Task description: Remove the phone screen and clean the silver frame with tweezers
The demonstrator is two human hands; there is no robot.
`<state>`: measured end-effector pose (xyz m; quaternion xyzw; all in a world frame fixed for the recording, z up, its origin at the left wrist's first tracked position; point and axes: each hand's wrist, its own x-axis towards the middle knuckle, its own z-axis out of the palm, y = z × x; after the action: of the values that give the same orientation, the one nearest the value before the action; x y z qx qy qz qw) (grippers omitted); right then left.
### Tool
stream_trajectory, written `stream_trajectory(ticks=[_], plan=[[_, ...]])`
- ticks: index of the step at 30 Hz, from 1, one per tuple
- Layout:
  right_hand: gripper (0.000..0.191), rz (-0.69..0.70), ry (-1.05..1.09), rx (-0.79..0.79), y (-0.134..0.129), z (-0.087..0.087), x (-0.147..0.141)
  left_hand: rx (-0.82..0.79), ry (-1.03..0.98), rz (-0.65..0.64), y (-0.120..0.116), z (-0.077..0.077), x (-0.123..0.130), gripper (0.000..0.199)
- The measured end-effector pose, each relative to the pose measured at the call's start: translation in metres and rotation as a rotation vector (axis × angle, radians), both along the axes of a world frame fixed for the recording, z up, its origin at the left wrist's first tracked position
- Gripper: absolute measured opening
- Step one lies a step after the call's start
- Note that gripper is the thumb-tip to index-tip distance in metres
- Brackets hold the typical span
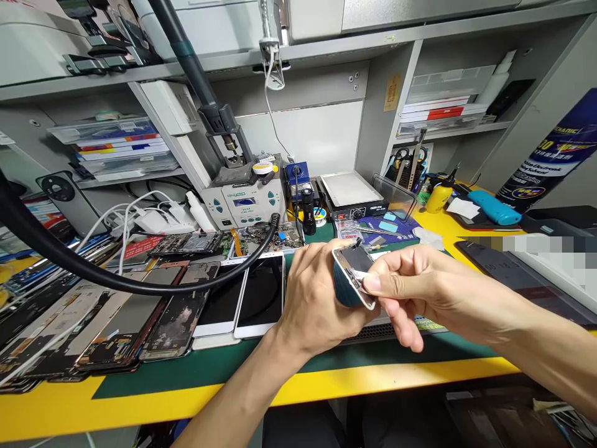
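My left hand (310, 289) is wrapped round an opened phone (342, 286) with a pale frame and a dark blue back, held tilted above the bench. Its inside faces right, showing a dark flat part (357, 258) and a short black piece sticking up at the top. My right hand (415, 283) pinches a small whitish piece (360, 275) between thumb and forefinger at the phone's inner edge; the fingertips partly hide it. The other right fingers hang loosely below. Behind my left hand lie white-framed phones (261, 292), screens up.
Several phone shells and screens (175, 317) cover the left side of the green mat (186, 379). A soldering station (247, 205) and a heating plate (352, 193) stand behind. A black hose (140, 286) arcs across the left. A large spray can (545, 155) and a yellow bottle (438, 196) stand right.
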<state>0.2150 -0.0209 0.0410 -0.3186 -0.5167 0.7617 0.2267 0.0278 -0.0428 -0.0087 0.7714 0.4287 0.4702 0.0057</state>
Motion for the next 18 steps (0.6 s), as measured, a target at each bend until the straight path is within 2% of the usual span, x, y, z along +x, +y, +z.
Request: stream_trajectory(ticks=[7, 13, 18], plan=[[0.024, -0.016, -0.016, -0.01, -0.0015, -0.0005, 0.0031, -0.01, -0.006, 0.013, -0.0006, -0.0013, 0.002, 0.066], [0.031, -0.02, -0.018, -0.027, -0.0007, 0.0009, 0.0004, 0.006, 0.018, 0.028, -0.0002, -0.0011, 0.0006, 0.064], [0.027, -0.004, -0.021, -0.022, 0.0007, 0.0005, -0.0009, 0.001, 0.02, 0.029, -0.0004, 0.0008, -0.0007, 0.062]])
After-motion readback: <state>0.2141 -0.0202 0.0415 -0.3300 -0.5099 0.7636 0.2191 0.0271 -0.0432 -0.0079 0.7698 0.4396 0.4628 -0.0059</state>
